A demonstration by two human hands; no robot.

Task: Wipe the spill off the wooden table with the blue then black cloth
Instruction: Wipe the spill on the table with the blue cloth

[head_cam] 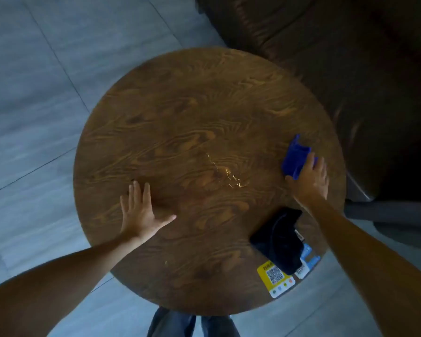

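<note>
From my feed, grey floor tiles fill the left of the view and a dark brown sofa fills the upper right, its edge just beside the table. The table is round, wood-grained, and takes up the centre.

My left hand lies palm down on the near-left part of the top, fingers straight and close together, thumb spread out to the side, holding nothing. My right hand is on the right side near the rim, palm down over the near end of the blue cloth; the fingers are loosely spread across it (whether they actually pinch it, I cannot tell). The cloth lies bunched on the wood, its far end sticking out past my hand.

The black cloth sits crumpled on the near-right edge, partly covering a yellow QR sticker.

The spill is a thin glinting trail at mid-table, between my hands and touched by neither.
</note>
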